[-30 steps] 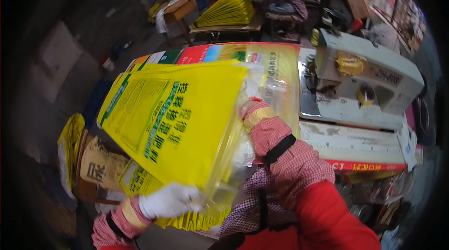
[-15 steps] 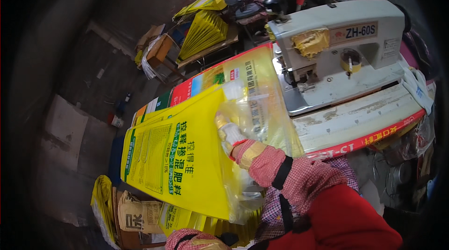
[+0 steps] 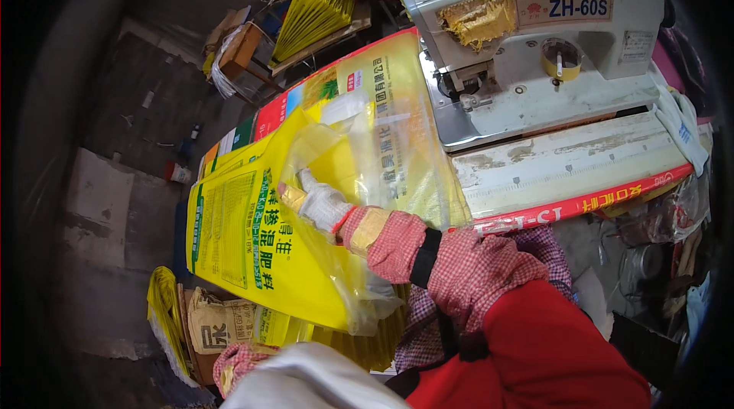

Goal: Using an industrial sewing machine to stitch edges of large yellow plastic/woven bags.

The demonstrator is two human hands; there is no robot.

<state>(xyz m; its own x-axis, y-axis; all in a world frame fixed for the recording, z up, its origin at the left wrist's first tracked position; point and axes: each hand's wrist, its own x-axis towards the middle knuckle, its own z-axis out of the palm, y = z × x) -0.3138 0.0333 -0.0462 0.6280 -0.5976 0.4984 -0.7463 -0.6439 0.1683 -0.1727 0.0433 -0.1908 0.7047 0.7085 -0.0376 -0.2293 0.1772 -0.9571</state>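
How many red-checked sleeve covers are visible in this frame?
2. The right sleeve cover is just right of centre, its wrist end near the yellow sack. The left sleeve cover is at the lower edge, left of centre, partly hidden.

A red-sleeved right arm with a checked cover slants up from the lower right, its white-gloved right hand pointing leftward, yellow tape around one finger; a checked left cuff shows below, left hand hidden.
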